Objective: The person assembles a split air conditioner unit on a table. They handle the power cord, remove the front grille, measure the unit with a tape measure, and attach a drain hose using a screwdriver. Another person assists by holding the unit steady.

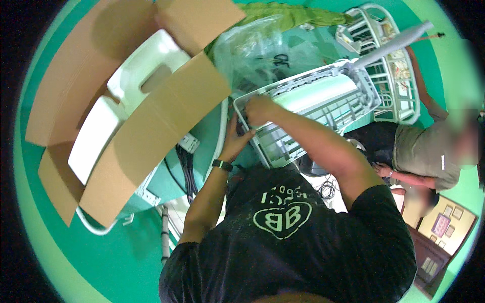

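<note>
A white plastic grille unit (323, 108) with a pale green front lies tilted in front of me. My right hand (260, 108) is closed over its near left corner. My left hand (234, 139), with a dark watch on the wrist, reaches up against the same corner from below. Its fingertips are hidden by the frame, so I cannot tell whether it grips. My black shirt fills the lower middle of the view.
An open cardboard box (151, 121) with white foam blocks (146, 68) stands at the left. Crumpled clear plastic wrap (257, 50) lies behind the unit. A second white frame (389, 60) is at the upper right. Another person (429, 151) sits at the right. Dark cables (188, 169) hang below the box.
</note>
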Available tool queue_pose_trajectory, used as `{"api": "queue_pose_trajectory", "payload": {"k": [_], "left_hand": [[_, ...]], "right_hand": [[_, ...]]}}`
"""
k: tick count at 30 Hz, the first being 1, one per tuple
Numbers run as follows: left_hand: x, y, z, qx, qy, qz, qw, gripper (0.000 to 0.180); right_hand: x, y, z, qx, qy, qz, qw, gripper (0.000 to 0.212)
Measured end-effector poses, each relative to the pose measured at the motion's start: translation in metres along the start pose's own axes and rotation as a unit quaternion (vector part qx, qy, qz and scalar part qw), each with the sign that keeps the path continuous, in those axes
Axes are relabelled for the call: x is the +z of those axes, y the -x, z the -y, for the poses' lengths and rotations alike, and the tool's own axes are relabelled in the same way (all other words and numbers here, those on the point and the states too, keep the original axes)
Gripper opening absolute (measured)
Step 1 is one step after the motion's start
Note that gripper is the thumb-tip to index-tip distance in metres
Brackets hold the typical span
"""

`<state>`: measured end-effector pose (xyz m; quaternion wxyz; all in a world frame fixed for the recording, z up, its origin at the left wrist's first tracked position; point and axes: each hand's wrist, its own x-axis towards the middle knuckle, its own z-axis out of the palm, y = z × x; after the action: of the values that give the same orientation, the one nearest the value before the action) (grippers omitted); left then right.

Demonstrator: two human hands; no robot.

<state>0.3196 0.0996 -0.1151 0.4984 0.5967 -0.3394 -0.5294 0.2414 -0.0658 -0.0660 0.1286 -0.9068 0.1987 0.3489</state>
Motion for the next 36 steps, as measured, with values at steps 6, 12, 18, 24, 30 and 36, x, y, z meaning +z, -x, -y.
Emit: {"api": "queue_pose_trajectory", "payload": {"k": [6, 12, 18, 24, 30, 36], "left_hand": [[-0.025, -0.004, 0.064, -0.029, -0.035, -0.039, 0.998, 0.084], [-0.065, 0.017, 0.163, 0.002, -0.529, -0.077, 0.845, 0.064], [-0.081, 0.046, 0.102, -0.034, -0.376, -0.172, 0.910, 0.052], [-0.077, 0.120, 0.025, -0.030, -0.149, -0.140, 0.978, 0.046], [-0.039, 0.147, -0.015, -0.016, -0.137, 0.002, 0.990, 0.053], [0.046, 0.100, -0.078, 0.028, -0.230, 0.139, 0.963, 0.042]], "right_hand": [[0.023, 0.022, 0.003, -0.008, 0.033, -0.056, 0.998, 0.029], [0.050, 0.040, 0.002, -0.031, -0.055, -0.293, 0.954, 0.027], [0.089, 0.116, 0.013, -0.003, -0.226, -0.473, 0.852, 0.028], [0.105, 0.198, 0.015, 0.043, -0.402, -0.452, 0.795, 0.030], [0.095, 0.210, 0.002, 0.002, -0.528, -0.414, 0.742, 0.040], [0.083, 0.219, -0.031, -0.171, -0.789, -0.322, 0.494, 0.046]]}}
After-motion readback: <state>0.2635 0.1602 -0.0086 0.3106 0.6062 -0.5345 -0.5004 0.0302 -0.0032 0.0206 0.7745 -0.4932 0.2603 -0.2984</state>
